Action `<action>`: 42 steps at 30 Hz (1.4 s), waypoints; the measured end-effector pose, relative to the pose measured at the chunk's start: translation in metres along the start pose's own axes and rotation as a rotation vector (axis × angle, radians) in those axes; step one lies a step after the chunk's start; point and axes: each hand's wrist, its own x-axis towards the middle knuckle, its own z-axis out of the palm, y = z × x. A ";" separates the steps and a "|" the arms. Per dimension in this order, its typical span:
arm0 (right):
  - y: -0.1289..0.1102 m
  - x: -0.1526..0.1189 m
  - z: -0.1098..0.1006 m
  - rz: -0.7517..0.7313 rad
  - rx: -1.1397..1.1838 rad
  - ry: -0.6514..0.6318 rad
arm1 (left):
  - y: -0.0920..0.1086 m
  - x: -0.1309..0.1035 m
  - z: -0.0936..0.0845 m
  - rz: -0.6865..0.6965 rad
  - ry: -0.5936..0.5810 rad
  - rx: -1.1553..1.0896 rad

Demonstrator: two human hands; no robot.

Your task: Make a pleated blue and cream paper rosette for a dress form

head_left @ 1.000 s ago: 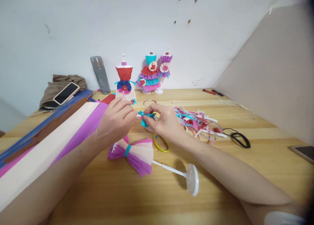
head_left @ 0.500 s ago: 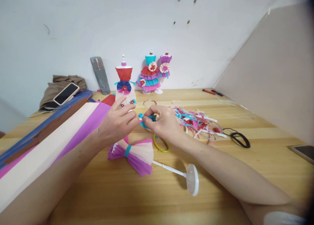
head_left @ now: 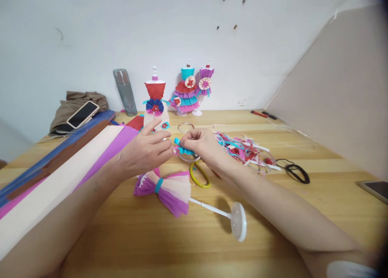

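Note:
Between finger and thumb, my right hand (head_left: 200, 146) pinches a small ruffled piece of turquoise paper (head_left: 184, 149) above the middle of the table. My left hand (head_left: 153, 148) is just left of it, back upward and fingers partly spread; its thumb and anything beneath it are hidden. A stand wearing a purple, pink and cream paper dress (head_left: 177, 189) with a turquoise waistband lies on its side below my hands, its round white base (head_left: 238, 221) to the right. Scissors with a yellow handle (head_left: 200, 177) rest under my right wrist.
Three dressed mannequins, one with a red top (head_left: 155, 90), stand by the wall near a grey bottle (head_left: 125, 92). Paper sheets (head_left: 75, 160), a phone (head_left: 83, 114) and brown cloth lie left. Paper scraps (head_left: 242, 148) and a black cord (head_left: 297, 173) are right; another phone is at the edge.
My right hand has turned slightly and the turquoise piece shows more of its ruffles, with its end tipped up. My left fingers have shifted a little. The view has moved slightly.

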 end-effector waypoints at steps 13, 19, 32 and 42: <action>0.000 -0.019 0.002 -0.645 -0.682 0.142 | 0.000 -0.001 0.003 -0.157 -0.043 -0.108; 0.003 -0.016 0.002 -0.710 -0.718 0.118 | 0.000 -0.001 0.005 -0.164 -0.051 -0.158; 0.003 -0.018 0.002 -0.734 -0.761 0.084 | 0.002 0.002 0.004 -0.171 -0.048 -0.144; -0.004 -0.017 -0.004 -0.709 -0.698 -0.118 | 0.002 -0.001 0.007 -0.208 -0.020 -0.124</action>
